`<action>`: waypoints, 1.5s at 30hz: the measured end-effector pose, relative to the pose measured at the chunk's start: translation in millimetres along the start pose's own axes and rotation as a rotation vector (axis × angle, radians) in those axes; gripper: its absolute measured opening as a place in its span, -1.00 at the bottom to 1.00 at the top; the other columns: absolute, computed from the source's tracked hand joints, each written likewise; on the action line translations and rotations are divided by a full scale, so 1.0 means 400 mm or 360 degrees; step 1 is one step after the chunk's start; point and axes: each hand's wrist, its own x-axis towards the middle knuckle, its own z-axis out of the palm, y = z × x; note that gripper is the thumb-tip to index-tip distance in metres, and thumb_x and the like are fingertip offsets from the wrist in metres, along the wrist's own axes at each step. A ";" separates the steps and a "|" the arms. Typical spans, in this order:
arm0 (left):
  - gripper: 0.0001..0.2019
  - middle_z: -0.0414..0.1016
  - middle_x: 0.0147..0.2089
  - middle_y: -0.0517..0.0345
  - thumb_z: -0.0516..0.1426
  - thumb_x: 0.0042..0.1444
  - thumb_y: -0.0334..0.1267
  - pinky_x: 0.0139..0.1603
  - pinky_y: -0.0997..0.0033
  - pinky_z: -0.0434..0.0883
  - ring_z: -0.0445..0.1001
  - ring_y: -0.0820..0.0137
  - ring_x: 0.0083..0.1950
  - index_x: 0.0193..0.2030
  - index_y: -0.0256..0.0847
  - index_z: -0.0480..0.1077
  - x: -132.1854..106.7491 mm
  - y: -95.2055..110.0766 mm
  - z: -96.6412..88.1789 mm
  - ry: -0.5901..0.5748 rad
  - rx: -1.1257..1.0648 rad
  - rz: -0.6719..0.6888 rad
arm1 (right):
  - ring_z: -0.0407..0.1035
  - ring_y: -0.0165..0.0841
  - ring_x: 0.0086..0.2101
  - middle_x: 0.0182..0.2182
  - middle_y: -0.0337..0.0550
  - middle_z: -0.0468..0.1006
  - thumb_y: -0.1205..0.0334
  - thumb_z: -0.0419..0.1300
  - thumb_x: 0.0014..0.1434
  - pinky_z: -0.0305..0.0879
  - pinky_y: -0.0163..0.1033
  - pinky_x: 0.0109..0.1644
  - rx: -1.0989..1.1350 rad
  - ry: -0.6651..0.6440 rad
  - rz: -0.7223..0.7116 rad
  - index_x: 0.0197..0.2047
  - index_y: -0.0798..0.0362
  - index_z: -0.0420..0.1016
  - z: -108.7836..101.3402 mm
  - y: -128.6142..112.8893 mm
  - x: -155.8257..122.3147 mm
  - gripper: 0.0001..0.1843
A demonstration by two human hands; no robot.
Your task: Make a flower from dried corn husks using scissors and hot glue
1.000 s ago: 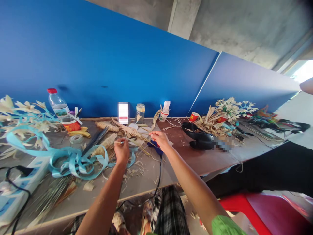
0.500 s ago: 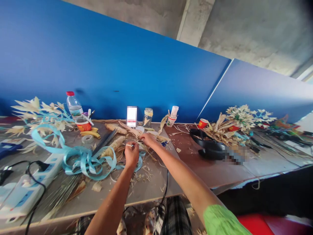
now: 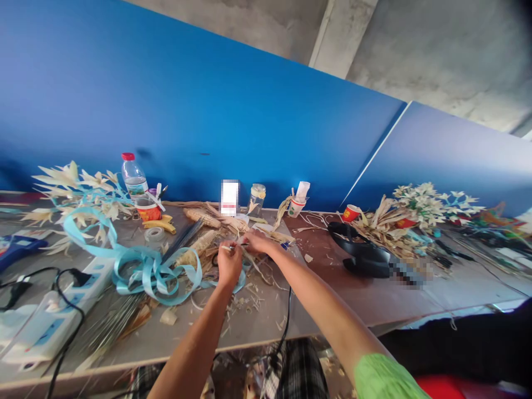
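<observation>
My left hand (image 3: 229, 261) is closed in a pinch over the table, with a thin pale end showing at its fingertips. Close beside it, the fingers of my right hand (image 3: 255, 243) are pinched together, and whatever they grip is too small to name. The fingertips of both hands nearly meet. Around them lie dried corn husks (image 3: 262, 266) and pale scraps (image 3: 250, 302). Just left of my left hand are a corn cob (image 3: 204, 244) and a loose coil of light-blue ribbon (image 3: 143, 271).
A power strip (image 3: 78, 302) and a bundle of thin wires (image 3: 110, 321) lie at left. Behind stand a water bottle (image 3: 135, 177), a red cup (image 3: 148, 209) and a jar (image 3: 257, 199). To the right are a black curved object (image 3: 366, 257) and husk flowers (image 3: 419, 205).
My right hand has come down and in toward my left hand, so their fingertips are closer together. The whole view has shifted slightly.
</observation>
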 end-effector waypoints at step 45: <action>-0.82 0.23 -0.59 0.30 0.12 -0.04 -0.14 -0.51 0.51 0.13 0.16 0.52 -0.56 -0.46 -0.22 0.31 -0.006 0.039 -0.001 -0.0248 -0.0336 -0.0212 | 0.24 -0.20 -0.01 -0.07 -0.01 0.43 0.29 0.00 0.16 0.07 -0.08 0.08 0.0130 0.1222 0.0044 -0.03 0.02 0.40 0.022 -0.035 -0.156 -0.69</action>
